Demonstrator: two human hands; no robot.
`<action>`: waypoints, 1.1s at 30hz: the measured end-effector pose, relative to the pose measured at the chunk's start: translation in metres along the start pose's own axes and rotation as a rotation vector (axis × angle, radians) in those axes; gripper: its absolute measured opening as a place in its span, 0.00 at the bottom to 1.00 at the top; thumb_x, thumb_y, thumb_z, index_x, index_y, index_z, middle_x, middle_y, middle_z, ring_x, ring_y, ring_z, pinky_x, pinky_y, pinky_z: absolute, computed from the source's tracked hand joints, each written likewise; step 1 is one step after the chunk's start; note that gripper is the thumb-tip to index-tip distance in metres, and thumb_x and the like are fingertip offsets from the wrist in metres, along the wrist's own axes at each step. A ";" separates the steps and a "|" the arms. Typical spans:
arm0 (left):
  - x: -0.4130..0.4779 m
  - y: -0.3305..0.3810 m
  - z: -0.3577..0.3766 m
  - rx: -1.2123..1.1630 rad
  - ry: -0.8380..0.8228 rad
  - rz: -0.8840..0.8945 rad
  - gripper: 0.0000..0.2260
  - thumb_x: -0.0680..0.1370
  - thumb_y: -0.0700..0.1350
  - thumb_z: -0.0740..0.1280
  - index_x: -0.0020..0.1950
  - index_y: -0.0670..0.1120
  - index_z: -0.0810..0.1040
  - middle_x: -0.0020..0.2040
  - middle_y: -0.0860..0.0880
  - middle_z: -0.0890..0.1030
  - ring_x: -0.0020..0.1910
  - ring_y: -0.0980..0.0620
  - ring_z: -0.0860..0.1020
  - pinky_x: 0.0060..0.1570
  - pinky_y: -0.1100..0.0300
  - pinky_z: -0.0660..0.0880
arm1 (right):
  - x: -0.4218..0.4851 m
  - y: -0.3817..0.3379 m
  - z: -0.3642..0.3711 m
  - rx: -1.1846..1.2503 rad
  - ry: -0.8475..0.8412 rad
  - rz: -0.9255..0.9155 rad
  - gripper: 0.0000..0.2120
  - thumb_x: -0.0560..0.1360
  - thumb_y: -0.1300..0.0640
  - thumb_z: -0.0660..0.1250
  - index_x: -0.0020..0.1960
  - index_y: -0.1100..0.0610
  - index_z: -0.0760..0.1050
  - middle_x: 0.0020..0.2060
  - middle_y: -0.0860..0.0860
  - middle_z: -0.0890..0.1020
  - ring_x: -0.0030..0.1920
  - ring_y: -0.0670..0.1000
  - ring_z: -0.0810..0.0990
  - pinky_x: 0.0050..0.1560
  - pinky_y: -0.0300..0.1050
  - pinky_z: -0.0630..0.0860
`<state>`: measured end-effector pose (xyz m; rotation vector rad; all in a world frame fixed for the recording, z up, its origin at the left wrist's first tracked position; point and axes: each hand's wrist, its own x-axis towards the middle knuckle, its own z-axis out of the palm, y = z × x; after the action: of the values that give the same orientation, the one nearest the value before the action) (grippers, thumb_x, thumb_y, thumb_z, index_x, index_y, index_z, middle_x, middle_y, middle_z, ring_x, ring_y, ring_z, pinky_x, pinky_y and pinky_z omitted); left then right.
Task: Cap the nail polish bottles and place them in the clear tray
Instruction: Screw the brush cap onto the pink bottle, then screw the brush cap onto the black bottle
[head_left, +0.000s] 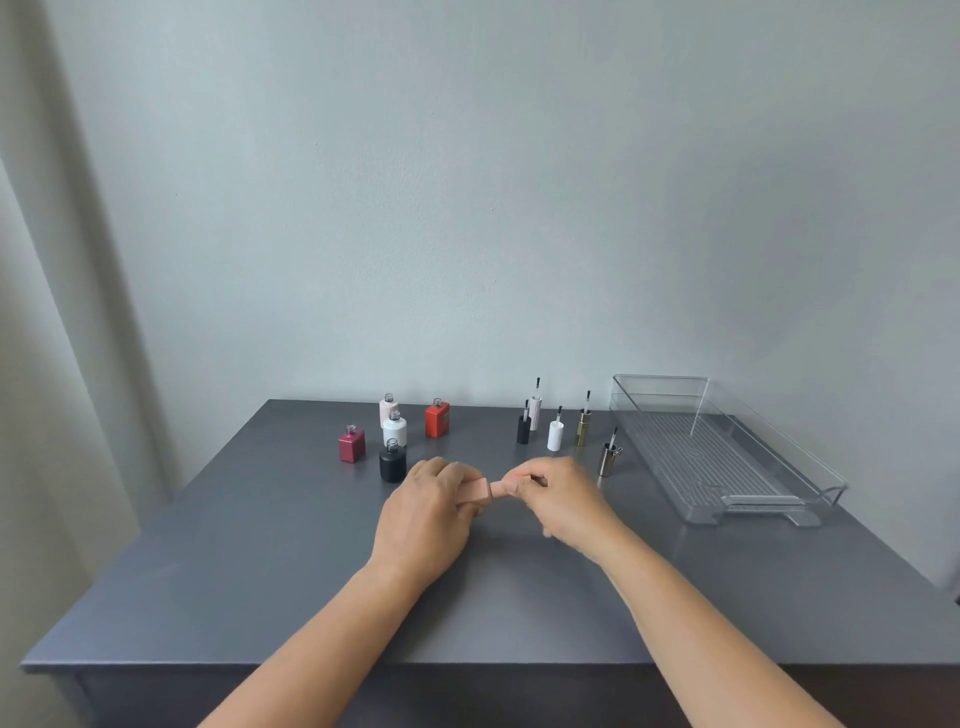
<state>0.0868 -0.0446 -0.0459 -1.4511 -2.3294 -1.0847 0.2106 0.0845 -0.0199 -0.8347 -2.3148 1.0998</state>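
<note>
Reaching in from the bottom of the frame, both bare forearms converge at the centre of the grey table (260, 597). Left hand (426, 514) lies back-up, knuckles toward the wall, its fingers wrapped tight around a peach bottle (475, 492) held on its side just above the tabletop. Right hand (563, 499) meets it from the right, wrist bent inward, fingertips pinched shut on the peach cap (503, 487), which sits against the bottle's neck end.

Behind the left hand, in the middle left of the frame, five open bottles stand upright: a dark red bottle (351, 445), a black bottle (392, 462), a white bottle (395, 429), a pale pink bottle (388, 409) and an orange-red bottle (437, 419).

Behind the right hand five caps stand with brushes pointing up: a black cap (523, 429), a pale pink cap (535, 412), a white cap (555, 435), a gold cap (583, 426) and a silver cap (607, 458).

At the right edge of the table lies the clear tray (810, 467), with no bottle in it.
</note>
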 end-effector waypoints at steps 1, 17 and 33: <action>0.000 0.000 0.000 -0.017 -0.013 -0.021 0.07 0.76 0.48 0.70 0.54 0.54 0.81 0.48 0.56 0.78 0.51 0.53 0.74 0.45 0.56 0.75 | -0.001 0.000 0.001 0.112 0.001 0.029 0.08 0.77 0.56 0.67 0.41 0.47 0.81 0.29 0.43 0.79 0.28 0.45 0.73 0.29 0.38 0.72; 0.007 -0.043 -0.027 -0.240 0.210 -0.403 0.20 0.69 0.52 0.78 0.54 0.55 0.72 0.49 0.56 0.74 0.47 0.54 0.75 0.40 0.59 0.69 | 0.014 -0.015 -0.011 0.186 0.230 -0.047 0.07 0.76 0.54 0.70 0.39 0.51 0.80 0.27 0.40 0.82 0.25 0.40 0.73 0.32 0.40 0.72; 0.032 -0.072 -0.022 -0.181 0.031 -0.482 0.18 0.74 0.49 0.74 0.62 0.52 0.78 0.50 0.54 0.81 0.49 0.51 0.79 0.46 0.58 0.72 | 0.019 -0.015 -0.017 -0.183 0.174 -0.043 0.08 0.75 0.50 0.69 0.39 0.51 0.77 0.36 0.47 0.85 0.42 0.47 0.81 0.42 0.41 0.73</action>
<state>0.0061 -0.0552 -0.0484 -0.9232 -2.6921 -1.4532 0.2021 0.0986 0.0045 -0.9049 -2.2984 0.7726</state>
